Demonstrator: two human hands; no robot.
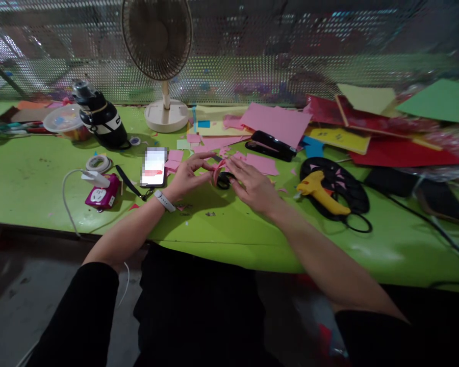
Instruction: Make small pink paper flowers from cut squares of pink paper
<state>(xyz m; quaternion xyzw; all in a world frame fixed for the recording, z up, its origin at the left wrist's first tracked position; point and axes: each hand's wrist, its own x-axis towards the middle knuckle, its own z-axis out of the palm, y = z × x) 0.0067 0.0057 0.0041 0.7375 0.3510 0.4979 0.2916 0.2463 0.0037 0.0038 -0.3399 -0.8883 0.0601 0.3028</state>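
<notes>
Over the green table, my left hand pinches a small curled pink paper strip between thumb and fingers. From the other side my right hand has its fingertips closed on the same strip, thumb tucked below. Black scissor handles lie right under the fingers, and their blades are mostly hidden. Pink paper scraps are strewn behind and beside my hands. A black stapler rests just beyond my right hand, and a lit phone lies left of my left hand.
A yellow glue gun sits on a black tray at right. Colored paper sheets pile up at the back. Further left are a fan, a black bottle, a tape roll and a purple power adapter with a white cable.
</notes>
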